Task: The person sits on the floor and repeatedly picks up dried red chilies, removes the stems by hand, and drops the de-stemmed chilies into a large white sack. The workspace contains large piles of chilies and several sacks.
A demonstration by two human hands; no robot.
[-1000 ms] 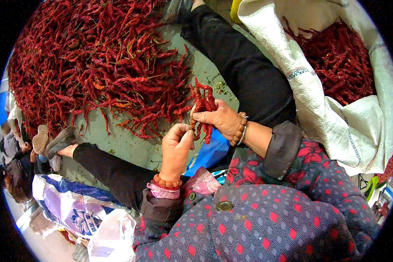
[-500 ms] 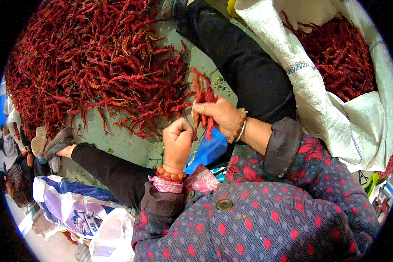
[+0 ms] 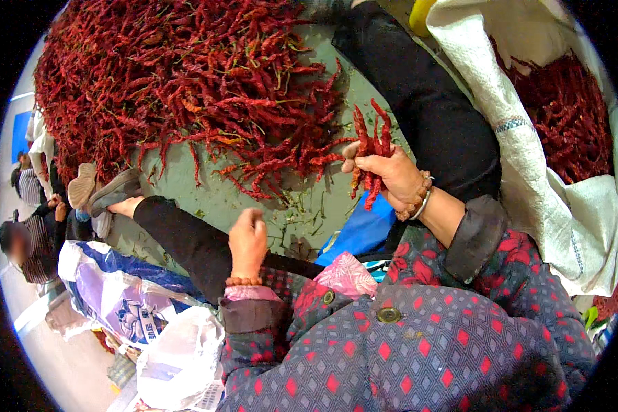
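My right hand [image 3: 393, 177] is closed around a small bunch of dried red chili peppers [image 3: 372, 132], their tips sticking out above and below the fist. To its left and nearer my body, my left hand [image 3: 248, 240] is curled with its fingers pressed together and slightly blurred. Whatever it may hold is hidden. The two hands are apart. Beyond them a big heap of dried red chili peppers [image 3: 185, 89] covers the floor, its loose edge close to my right hand.
At the right, a white woven sack [image 3: 522, 137] stands open with red chilies [image 3: 573, 117] inside. My black-trousered legs spread around the heap's near side. Stem bits lie on the grey floor [image 3: 302, 213]. Plastic bags [image 3: 178, 364] sit at lower left; another person [image 3: 38, 247] is at far left.
My left hand has pulled away from the right hand, to the left and toward me. The right hand keeps its chilies, now standing more upright. The whole view has shifted slightly.
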